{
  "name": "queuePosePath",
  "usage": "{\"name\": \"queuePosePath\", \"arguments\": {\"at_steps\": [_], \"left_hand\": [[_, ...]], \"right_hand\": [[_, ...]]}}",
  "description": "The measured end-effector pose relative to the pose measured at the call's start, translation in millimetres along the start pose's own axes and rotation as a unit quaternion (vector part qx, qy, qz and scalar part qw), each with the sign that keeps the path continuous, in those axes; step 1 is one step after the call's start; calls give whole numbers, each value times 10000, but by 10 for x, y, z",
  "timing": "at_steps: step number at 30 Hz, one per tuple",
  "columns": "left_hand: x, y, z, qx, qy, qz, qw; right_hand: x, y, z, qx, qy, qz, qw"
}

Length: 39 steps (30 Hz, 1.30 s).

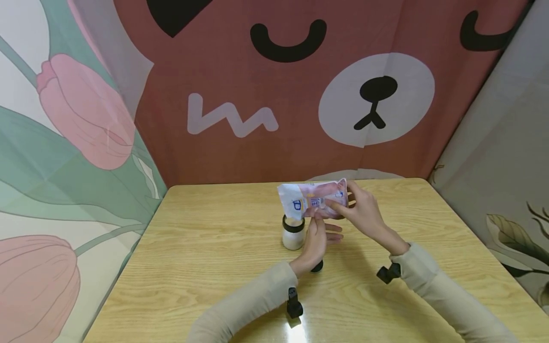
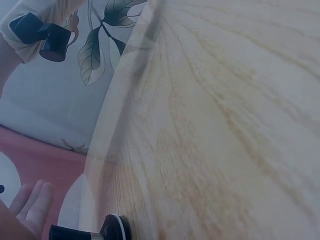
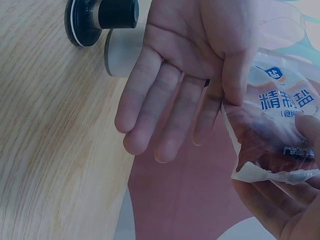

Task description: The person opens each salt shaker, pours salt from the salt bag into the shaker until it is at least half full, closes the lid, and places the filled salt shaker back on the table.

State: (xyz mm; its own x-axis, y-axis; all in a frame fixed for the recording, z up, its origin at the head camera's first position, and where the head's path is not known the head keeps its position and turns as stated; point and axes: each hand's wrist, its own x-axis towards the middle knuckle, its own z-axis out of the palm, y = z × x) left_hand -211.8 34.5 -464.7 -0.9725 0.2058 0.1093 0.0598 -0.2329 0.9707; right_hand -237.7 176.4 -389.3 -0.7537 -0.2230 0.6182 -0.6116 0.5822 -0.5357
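Observation:
My right hand grips a pink-and-white bag of salt by its right end, thumb in front and fingers behind. The bag lies sideways, its white end low over the mouth of a white jar with a black rim. Beside the jar, my left hand touches the underside of the bag with its thumb. Its fingers are extended, as the left hand in the right wrist view shows. A black lid with a knob lies on the table, partly hidden behind my left wrist in the head view.
The wooden table ends at a fabric backdrop with a bear face. Printed curtains hang at the left and right sides. A small black camera is strapped to the left wrist, another to the right.

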Motion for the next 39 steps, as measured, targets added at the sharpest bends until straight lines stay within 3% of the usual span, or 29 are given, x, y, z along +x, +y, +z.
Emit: {"name": "queuePosePath", "arguments": {"at_steps": [39], "left_hand": [[-21, 3, 32, 24, -71, -44, 10000]], "right_hand": [[-26, -6, -38, 25, 44, -113, 9999]]}}
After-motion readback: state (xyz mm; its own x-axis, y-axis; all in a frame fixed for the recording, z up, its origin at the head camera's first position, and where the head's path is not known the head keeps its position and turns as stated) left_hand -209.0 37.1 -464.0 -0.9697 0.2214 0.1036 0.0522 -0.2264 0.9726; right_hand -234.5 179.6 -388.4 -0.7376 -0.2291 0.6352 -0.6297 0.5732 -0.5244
